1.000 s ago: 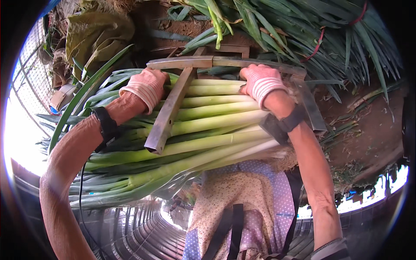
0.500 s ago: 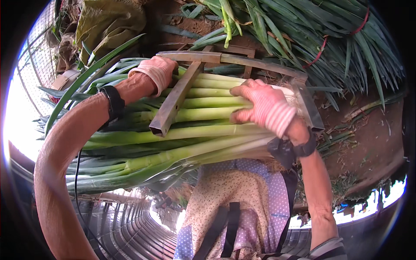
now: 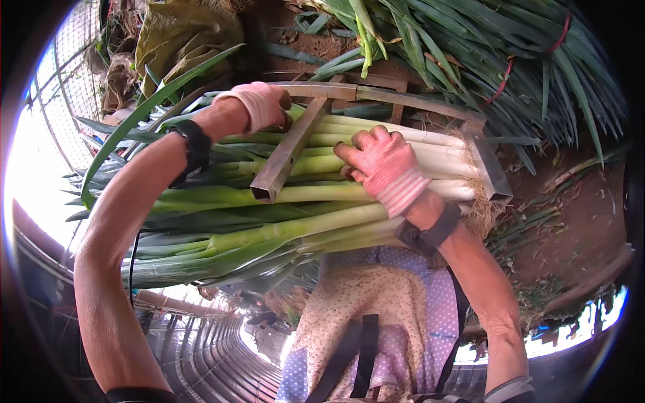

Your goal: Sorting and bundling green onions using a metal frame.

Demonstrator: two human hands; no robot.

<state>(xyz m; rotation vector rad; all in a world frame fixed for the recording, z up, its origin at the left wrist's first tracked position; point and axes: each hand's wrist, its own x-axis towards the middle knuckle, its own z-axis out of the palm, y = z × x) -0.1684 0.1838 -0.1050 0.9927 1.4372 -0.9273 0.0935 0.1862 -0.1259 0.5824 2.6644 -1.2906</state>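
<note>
Long green onions [image 3: 349,195] with white shanks and shaggy roots lie side by side across a metal frame [image 3: 289,154], roots to the right and leaves to the left. My right hand [image 3: 383,164], in a pink glove with a striped cuff, lies across the pale stalks between the frame's two upright bars, its fingers curled down onto them. My left hand [image 3: 262,107], gloved alike, is by the frame's far left corner, above the leafy part. Its fingers are bent inward, and whatever they grip is hidden.
A large heap of green onions tied with red bands [image 3: 510,60] lies at the far right on brown soil [image 3: 571,215]. An olive sack [image 3: 185,43] stands at the far left. My patterned apron [image 3: 369,302] is close below the stalks.
My right hand has slid left along the stalks, away from the roots, uncovering the white ends. My left hand has shifted slightly right. The whole view has moved a little.
</note>
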